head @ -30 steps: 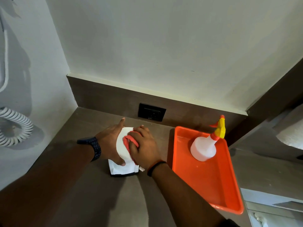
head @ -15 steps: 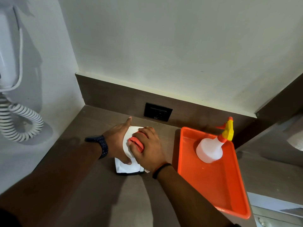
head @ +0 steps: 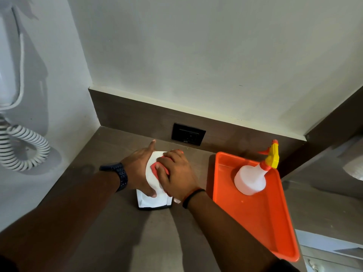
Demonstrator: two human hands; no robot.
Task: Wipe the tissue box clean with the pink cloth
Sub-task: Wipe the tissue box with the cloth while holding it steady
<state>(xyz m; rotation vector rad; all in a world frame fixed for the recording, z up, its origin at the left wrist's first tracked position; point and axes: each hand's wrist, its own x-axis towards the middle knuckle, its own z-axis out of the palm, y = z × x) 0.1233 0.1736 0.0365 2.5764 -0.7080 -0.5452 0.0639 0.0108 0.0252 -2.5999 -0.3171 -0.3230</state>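
Observation:
A white tissue box [head: 152, 200] with a dark base stands on the brown counter near the back wall. My left hand [head: 138, 170], a dark watch on its wrist, grips the box's left side and top, thumb pointing toward the wall. My right hand [head: 176, 174] presses a bunched pink cloth [head: 155, 167] onto the top of the box. Only a small part of the cloth shows between my fingers. Most of the box's top is hidden under both hands.
An orange tray [head: 261, 218] lies right of the box with a white spray bottle [head: 250, 178], yellow and orange nozzle, in its far corner. A black wall socket [head: 188, 134] sits behind the box. A white coiled cord [head: 23, 152] hangs on the left wall.
My right hand has slid the pink cloth a little over the box top, toward the far end. The view has tilted slightly; my left hand keeps its grip.

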